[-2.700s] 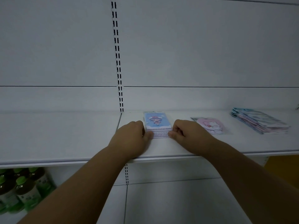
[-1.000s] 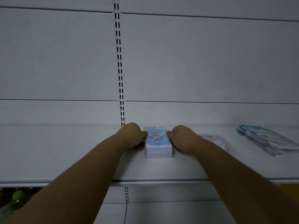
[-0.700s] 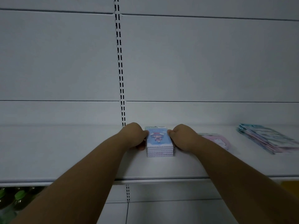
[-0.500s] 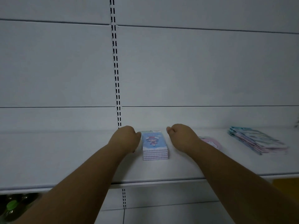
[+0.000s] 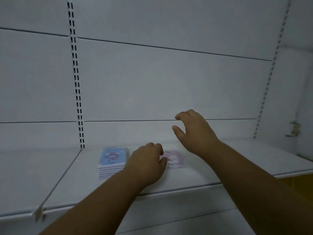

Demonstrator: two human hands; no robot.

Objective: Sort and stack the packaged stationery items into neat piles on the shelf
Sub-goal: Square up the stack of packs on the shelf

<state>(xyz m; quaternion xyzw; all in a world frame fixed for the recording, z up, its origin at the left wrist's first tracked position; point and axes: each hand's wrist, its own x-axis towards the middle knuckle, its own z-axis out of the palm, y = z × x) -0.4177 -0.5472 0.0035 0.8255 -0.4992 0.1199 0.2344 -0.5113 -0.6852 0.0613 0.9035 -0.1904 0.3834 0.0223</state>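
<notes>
A neat stack of blue notebooks with a cartoon cover lies on the white shelf, just right of the slotted upright. To its right lies a pink round packet. My left hand sits knuckles up between the two. Its fingers are curled and its thumb tip meets the packet's left edge; any grip is hidden. My right hand hovers above and behind the packet with fingers loosely spread, holding nothing. Neither hand touches the blue stack.
A slotted upright runs up the white back panel at the left, and a second upright at the right. A shelf bracket juts out at the front left where two shelf boards meet.
Both hands have let go of the blue stack. My left hand has crossed right to the pink packet and my right hand has lifted. The camera has swung right and closer.
</notes>
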